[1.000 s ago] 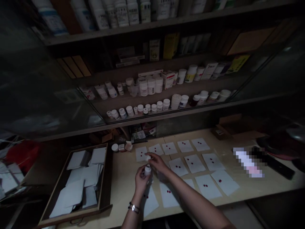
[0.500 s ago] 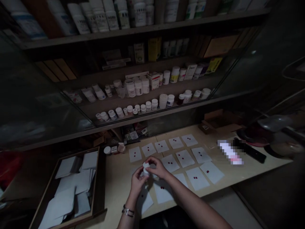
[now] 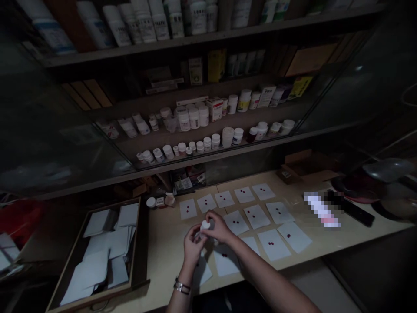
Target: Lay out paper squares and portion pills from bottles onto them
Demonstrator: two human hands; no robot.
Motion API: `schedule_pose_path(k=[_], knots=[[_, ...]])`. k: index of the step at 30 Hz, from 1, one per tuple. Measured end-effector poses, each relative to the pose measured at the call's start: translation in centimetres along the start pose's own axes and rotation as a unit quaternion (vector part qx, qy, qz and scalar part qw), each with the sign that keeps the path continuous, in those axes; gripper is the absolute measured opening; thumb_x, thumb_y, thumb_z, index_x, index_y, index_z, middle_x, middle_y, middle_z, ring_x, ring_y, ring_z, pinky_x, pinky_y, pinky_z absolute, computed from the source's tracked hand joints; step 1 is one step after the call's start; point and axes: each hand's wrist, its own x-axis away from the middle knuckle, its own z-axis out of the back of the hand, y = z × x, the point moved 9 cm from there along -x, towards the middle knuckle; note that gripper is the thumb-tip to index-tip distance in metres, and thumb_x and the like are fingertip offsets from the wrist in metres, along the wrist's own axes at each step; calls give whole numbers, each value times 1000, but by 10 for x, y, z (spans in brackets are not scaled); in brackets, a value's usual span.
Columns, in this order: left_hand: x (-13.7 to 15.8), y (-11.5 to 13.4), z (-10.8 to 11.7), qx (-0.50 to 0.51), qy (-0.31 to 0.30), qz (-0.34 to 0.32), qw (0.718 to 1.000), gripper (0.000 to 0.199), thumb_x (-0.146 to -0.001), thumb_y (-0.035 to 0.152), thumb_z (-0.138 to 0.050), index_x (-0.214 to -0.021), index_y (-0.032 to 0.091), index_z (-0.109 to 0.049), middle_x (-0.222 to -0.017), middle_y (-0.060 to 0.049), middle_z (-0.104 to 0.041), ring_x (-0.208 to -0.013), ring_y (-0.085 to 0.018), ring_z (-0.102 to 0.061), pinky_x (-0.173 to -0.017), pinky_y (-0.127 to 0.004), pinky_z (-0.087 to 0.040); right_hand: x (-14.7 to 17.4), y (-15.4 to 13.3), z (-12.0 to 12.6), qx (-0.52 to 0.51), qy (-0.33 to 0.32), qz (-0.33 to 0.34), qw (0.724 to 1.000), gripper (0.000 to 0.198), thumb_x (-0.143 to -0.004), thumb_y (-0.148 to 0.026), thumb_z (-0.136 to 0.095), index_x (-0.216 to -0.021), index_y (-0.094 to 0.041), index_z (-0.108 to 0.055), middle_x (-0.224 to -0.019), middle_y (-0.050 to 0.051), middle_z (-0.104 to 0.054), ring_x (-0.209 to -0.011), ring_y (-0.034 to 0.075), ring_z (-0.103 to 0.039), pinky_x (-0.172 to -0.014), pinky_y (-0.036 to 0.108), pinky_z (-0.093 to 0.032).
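Note:
Both my hands meet over the table around a small white pill bottle. My left hand is closed round its body, which is mostly hidden by the fingers. From the other side, my right hand pinches the white cap at the top; I cannot tell whether the cap is loose. Around and beneath them lie white paper squares in rough rows, most with two dark red pills on top. My forearms and hands cover some of the nearer papers.
On the left, an open wooden drawer holds stacks of white paper. A small jar stands at the table's back. Shelves of medicine bottles rise behind. At the right are a phone and a cardboard box.
The view has shifted slightly, so everything appears a little further right. My hands have turned the bottle a little and my fingers now cover more of its body.

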Motion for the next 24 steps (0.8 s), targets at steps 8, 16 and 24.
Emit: schedule_pose_path(k=[8, 16, 24], knots=[[5, 0, 5, 4, 17, 10, 1000, 42, -51, 25, -77, -89, 15, -64, -95, -11, -70, -89, -23, -66, -79, -33, -53, 9, 6, -10, -106, -62, -7, 992, 16, -73, -26, -62, -84, -20, -51, -92, 5, -61, -86, 18, -58, -79, 31, -45], [8, -9, 9, -11, 29, 8, 999, 44, -52, 29, -78, -91, 16, -64, -97, -12, -70, -92, -25, -66, -80, -34, -52, 14, -1, -7, -45, -54, 31, 997, 38, -76, -26, -59, -114, -20, -51, -109, 9, -60, -100, 20, -56, -88, 35, -44], [9, -12, 12, 3, 9, 8, 1000, 43, -51, 25, -77, -91, 15, -64, -97, -11, -70, -92, -24, -66, -80, -34, -53, 13, 10, -12, -37, -89, -11, 995, 47, -68, -16, -64, -115, -19, -58, -104, 8, -66, -93, 20, -61, -84, 35, -48]])
